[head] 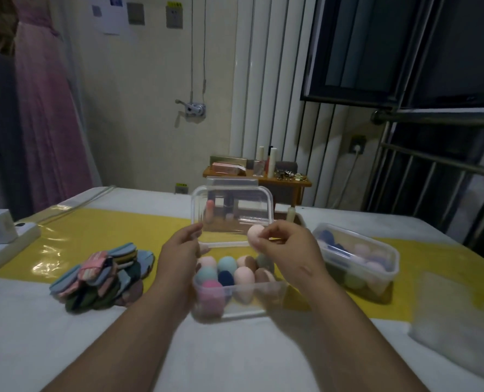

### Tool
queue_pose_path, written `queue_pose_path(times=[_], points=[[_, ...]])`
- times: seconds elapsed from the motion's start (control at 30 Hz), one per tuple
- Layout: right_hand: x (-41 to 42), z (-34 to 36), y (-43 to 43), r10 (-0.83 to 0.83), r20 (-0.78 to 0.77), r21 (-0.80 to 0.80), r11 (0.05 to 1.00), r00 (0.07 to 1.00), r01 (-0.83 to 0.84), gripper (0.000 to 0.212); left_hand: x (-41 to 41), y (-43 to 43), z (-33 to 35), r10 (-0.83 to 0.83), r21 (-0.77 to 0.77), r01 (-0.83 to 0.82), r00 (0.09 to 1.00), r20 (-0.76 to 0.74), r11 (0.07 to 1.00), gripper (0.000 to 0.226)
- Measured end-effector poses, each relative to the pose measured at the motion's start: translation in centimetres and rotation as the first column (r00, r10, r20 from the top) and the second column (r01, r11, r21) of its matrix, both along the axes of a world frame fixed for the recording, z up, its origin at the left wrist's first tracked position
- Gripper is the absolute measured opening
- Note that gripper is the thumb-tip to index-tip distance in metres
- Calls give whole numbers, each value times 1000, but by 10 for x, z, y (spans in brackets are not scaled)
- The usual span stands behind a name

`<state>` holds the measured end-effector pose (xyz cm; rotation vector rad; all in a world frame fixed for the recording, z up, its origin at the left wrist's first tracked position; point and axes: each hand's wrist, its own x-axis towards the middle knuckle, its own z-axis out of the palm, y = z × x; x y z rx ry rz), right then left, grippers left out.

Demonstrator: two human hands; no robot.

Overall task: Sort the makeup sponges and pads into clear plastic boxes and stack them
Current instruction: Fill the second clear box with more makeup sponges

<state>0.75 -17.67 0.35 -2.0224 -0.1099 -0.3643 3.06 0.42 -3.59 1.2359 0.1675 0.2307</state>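
Open clear box [239, 299] of sponges at centre of table [65, 335]; lid [232, 210] and one sponge held above it.

Left hand [178, 250] pinches the clear lid's near-left edge, lid tilted upright, long axis left-right. Right hand [286, 244] grips a pale pink sponge [254, 234] in closed fingertips, rounded end pointing up-left. Egg-shaped sponges in pink, teal, navy and brown stand in rows, tips up. Second filled box [359, 258] sits right; stacked pads [102, 274] lie left.

Sponge box [271, 295] centre; pad pile [102, 275] left; second box [387, 258] right; lid [232, 213] above.
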Motion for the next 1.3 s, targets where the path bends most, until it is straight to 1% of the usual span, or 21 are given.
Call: queue_pose_path(times=[0.13, 0.27, 0.3, 0.37, 0.43, 0.53, 0.6, 0.7, 0.83, 1.03, 1.17, 1.23, 1.3], points=[[-2, -4, 3, -27, -6, -118, 993, 1000, 26, 16, -2, -2, 0, -24, -36, 24, 1000, 6, 999, 56], [-8, -2, 2, 107, -10, -71, 992, 994, -107, 33, -6, -2, 0, -51, -61, 53, 998, 21, 997, 54], [-9, -2, 3, 135, -9, -100, 986, 991, -135, 32, -7, -2, 1, -53, -62, 55, 998, 22, 997, 54], [-12, -2, 4, 168, -1, -183, 969, 986, -166, 18, -10, -2, 2, -61, -68, 63, 998, 23, 996, 55], [-15, -1, 7, 207, -21, -229, 951, 978, -207, 12, -11, -2, 2, -81, -60, 83, 996, 27, 995, 57], [-18, 0, 9, 265, -91, -293, 914, 960, -280, 10, -12, -3, 2, -98, -47, 99, 995, 24, 994, 62], [-18, 2, 10, 294, -177, -315, 887, 939, -337, 7, -12, -4, 3, -93, -41, 94, 995, 32, 995, 62], [-16, 3, 13, 286, -298, -399, 829, 911, -391, 7, -12, -5, 2, -73, -22, 74, 997, 35, 997, 58], [-12, 5, 16, 246, -349, -492, 773, 904, -400, 11, -12, -4, 2, -63, -8, 63, 997, 36, 998, 59], [-8, 4, 18, 208, -374, -489, 784, 904, -383, 19, -13, -5, 1, -65, -13, 65, 997, 40, 998, 59], [-8, 7, 18, 215, -439, -498, 750, 872, -435, 14, -13, -5, 2, -61, -6, 61, 997, 45, 998, 59], [-7, 9, 16, 222, -459, -460, 769, 860, -444, 13, -12, -5, 2, -54, -17, 55, 998, 40, 998, 57], [-7, 9, 15, 224, -438, -425, 802, 871, -420, 14, -12, -5, 1, -54, -24, 54, 998, 29, 998, 56]])
